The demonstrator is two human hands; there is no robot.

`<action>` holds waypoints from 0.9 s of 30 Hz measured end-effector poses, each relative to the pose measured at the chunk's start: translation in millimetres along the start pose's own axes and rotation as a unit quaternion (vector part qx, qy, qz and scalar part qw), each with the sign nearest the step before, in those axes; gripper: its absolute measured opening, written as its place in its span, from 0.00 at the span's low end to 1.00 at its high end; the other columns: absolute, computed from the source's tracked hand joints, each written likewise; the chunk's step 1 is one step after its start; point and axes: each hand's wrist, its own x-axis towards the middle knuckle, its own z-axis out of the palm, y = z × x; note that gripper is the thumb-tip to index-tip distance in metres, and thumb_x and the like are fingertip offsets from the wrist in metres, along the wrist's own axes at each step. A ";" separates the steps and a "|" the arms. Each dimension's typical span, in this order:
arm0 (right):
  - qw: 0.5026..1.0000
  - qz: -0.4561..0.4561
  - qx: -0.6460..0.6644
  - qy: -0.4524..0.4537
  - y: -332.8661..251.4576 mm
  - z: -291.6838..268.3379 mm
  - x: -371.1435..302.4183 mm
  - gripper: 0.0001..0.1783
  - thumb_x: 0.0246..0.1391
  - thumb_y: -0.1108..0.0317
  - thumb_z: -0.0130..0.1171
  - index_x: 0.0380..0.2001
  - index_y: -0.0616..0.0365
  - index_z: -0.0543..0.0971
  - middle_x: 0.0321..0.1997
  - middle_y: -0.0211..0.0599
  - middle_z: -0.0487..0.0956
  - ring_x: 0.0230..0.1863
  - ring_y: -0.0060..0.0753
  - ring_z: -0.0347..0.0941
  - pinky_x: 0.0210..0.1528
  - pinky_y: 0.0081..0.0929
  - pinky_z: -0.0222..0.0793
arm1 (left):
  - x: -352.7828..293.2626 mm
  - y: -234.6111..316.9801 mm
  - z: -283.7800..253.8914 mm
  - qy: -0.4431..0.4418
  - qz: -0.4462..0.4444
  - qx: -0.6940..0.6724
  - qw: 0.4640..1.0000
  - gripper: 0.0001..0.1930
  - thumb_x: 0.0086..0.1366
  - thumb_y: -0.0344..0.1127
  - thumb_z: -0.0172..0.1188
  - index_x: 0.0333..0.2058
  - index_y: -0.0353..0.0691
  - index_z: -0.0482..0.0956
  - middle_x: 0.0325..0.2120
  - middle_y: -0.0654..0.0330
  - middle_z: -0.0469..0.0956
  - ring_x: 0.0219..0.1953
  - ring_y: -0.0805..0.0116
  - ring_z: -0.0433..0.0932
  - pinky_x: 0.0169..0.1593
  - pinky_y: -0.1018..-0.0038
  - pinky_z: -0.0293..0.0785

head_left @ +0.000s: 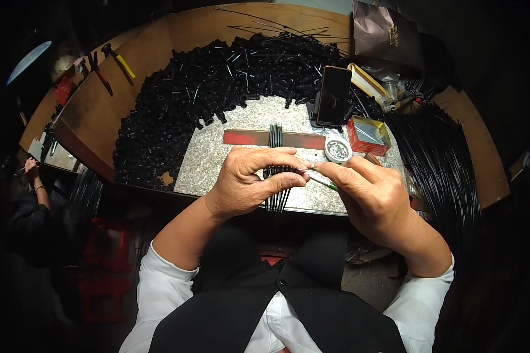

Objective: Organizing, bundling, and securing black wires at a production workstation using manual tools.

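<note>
My left hand [247,179] is closed, its thumb and forefinger pinching a row of thin black rods [277,201] over the near part of the worktop. The rods' lower ends show below my fingers. My right hand [371,191] is closed round a slim silver tool with a green part [323,178], perhaps tweezers; its tip meets the rods at my left fingertips. Just beyond my hands, a flat bar with red patches [241,137] lies crosswise, with several thin dark rods [275,135] over its middle. A small round white dish [338,150] of tiny shiny parts stands beyond my right hand.
A big heap of black tubular parts [159,117] borders the speckled worktop [206,159]. At right are a propped phone [334,94], a red-and-yellow box of thin pins [368,136] and a bundle of long black rods [439,159]. Another person's hand [31,169] shows far left.
</note>
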 end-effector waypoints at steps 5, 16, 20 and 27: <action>1.000 0.000 0.012 -0.023 -0.5 -0.8 -0.2 0.22 0.43 0.84 0.58 0.45 0.61 0.75 0.26 0.40 0.73 0.23 0.37 0.72 0.23 0.30 0.69 | 0.6 1.2 0.9 -0.003 0.004 0.011 1.000 0.08 0.55 0.31 0.65 0.35 0.38 0.82 0.31 0.58 0.83 0.36 0.67 0.82 0.54 0.64 0.72; 0.999 -0.012 0.039 0.008 6.6 0.0 3.3 0.15 0.44 0.87 0.54 0.38 0.66 0.72 0.32 0.46 0.71 0.33 0.44 0.72 0.33 0.32 0.71 | 0.9 -0.4 1.7 -0.011 0.017 0.035 0.999 0.08 0.55 0.31 0.65 0.35 0.38 0.82 0.30 0.58 0.83 0.37 0.67 0.82 0.54 0.63 0.71; 1.000 -0.023 0.019 -0.011 2.6 -2.6 2.8 0.15 0.42 0.86 0.57 0.37 0.65 0.74 0.30 0.42 0.71 0.32 0.40 0.71 0.32 0.32 0.69 | 1.7 -0.6 2.1 -0.015 0.031 0.050 0.998 0.08 0.54 0.31 0.66 0.34 0.38 0.82 0.30 0.58 0.83 0.37 0.67 0.82 0.54 0.62 0.71; 0.998 -0.057 -0.005 0.008 7.5 -5.5 10.1 0.21 0.37 0.82 0.60 0.40 0.59 0.78 0.28 0.38 0.70 0.28 0.35 0.66 0.28 0.28 0.64 | 2.0 -0.1 1.2 -0.022 0.039 0.058 0.997 0.10 0.53 0.32 0.67 0.34 0.39 0.82 0.30 0.60 0.83 0.37 0.66 0.82 0.54 0.61 0.71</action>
